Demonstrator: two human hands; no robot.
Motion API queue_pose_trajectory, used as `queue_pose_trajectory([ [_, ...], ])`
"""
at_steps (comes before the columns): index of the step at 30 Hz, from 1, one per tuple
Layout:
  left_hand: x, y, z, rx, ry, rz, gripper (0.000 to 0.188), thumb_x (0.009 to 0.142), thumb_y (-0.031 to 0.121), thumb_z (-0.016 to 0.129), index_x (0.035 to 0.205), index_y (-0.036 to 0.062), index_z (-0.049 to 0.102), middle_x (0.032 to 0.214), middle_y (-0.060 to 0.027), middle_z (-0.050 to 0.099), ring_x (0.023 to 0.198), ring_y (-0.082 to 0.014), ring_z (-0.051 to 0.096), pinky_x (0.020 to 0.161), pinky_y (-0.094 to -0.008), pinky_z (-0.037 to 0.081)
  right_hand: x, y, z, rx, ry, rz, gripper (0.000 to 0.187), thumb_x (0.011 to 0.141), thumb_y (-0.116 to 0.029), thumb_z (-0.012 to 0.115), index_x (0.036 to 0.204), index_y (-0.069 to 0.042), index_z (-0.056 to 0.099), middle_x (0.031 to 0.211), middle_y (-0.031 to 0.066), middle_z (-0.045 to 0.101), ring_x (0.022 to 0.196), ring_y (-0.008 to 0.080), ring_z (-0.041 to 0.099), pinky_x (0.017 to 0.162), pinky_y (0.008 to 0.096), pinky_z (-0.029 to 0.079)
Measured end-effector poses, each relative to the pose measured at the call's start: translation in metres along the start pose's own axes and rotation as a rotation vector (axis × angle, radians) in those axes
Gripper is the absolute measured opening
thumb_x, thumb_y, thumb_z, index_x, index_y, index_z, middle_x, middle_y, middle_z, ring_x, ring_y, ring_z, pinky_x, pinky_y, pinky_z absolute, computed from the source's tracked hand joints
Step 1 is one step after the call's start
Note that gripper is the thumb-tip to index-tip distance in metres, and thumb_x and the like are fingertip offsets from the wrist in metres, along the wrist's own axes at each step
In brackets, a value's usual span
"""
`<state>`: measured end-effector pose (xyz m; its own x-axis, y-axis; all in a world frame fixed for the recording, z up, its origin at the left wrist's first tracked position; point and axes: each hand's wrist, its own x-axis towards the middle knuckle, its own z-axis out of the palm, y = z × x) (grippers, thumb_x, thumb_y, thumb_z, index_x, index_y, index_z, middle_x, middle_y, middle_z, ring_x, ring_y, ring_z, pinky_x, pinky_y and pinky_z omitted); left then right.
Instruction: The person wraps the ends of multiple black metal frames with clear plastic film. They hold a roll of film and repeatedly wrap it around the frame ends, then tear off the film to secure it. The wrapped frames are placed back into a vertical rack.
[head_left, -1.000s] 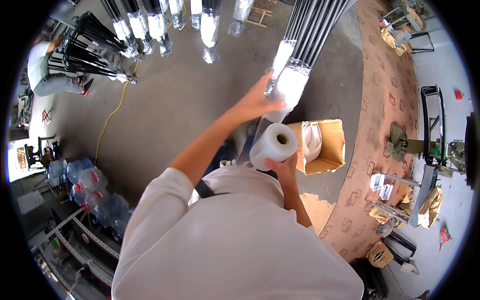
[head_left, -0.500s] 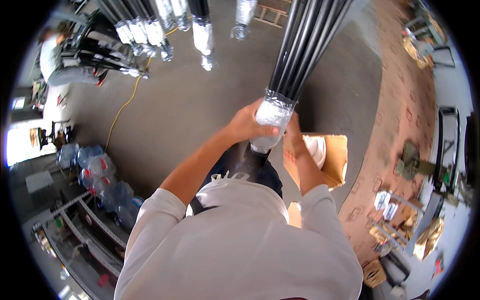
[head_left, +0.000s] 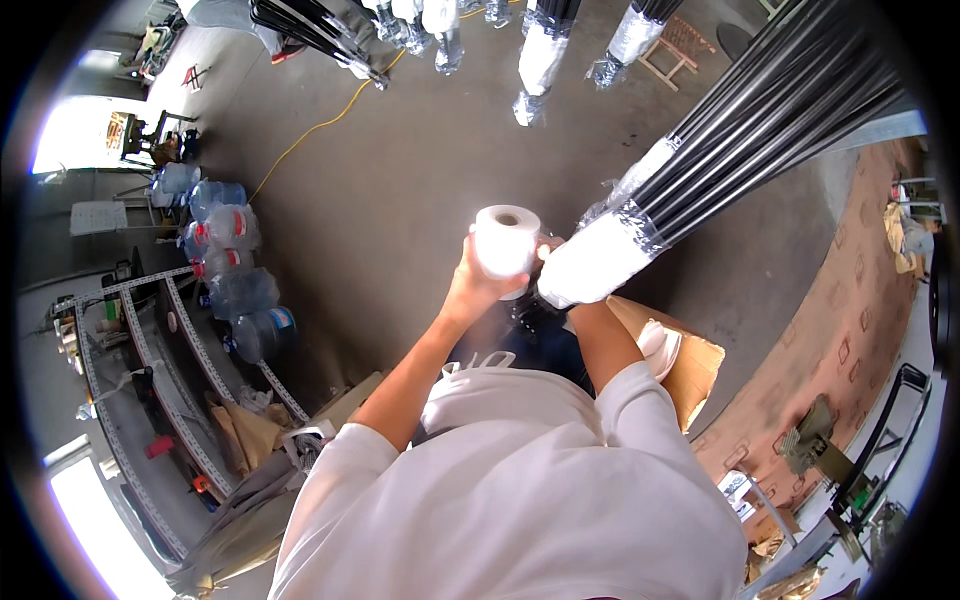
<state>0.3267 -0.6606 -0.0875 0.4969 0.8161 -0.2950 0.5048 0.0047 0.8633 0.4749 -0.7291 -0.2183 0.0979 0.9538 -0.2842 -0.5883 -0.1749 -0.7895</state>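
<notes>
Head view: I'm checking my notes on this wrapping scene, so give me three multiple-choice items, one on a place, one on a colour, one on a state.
1. Where is the cardboard box?
A. On the shelving
B. On the floor by the person's right side
C. Among the water jugs

2. What colour are the bundled rods?
A. Black
B. Red
C. Yellow

3. How is the film roll held?
A. Lying on the floor
B. Gripped in the left hand
C. Inside the box

Key: B, the cardboard box sits below the right arm; A, the rods are black; B, the left hand grips the film roll.
</notes>
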Motion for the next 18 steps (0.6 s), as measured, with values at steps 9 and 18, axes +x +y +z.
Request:
queue_pose_trajectory([
  [9, -0.068, 0.005, -0.036, 0.055, -0.242, 0.085, 0.082, 0.051, 0.02, 0.081, 0.118, 0.0077, 0.036, 0.108, -0.0136, 0.053, 0.1, -0.0278, 0.055, 0.085, -0.0356, 0.044, -0.092, 0.021, -0.054, 0.476, 0.389, -0.131, 0.048, 0.079, -0.024, 0.057, 0.12, -0.005, 0.042, 0.122, 0.0111, 0.046, 0.112, 0.0212, 0.044, 0.092, 0.0354, 0.037],
  [18, -0.109, -0.008, -0.04, 0.211, -0.506, 0.46, 0.074, 0.057, 0.023, 0.076, 0.119, 0.01, 0.038, 0.111, -0.0101, 0.049, 0.096, -0.0304, 0.054, 0.079, -0.0361, 0.046, -0.185, 0.008, 0.155, -0.282, 0.556, -0.388, 0.085, 0.055, -0.032, 0.081, 0.122, -0.002, 0.037, 0.114, 0.0073, 0.047, 0.105, 0.0175, 0.046, 0.09, 0.0333, 0.037],
])
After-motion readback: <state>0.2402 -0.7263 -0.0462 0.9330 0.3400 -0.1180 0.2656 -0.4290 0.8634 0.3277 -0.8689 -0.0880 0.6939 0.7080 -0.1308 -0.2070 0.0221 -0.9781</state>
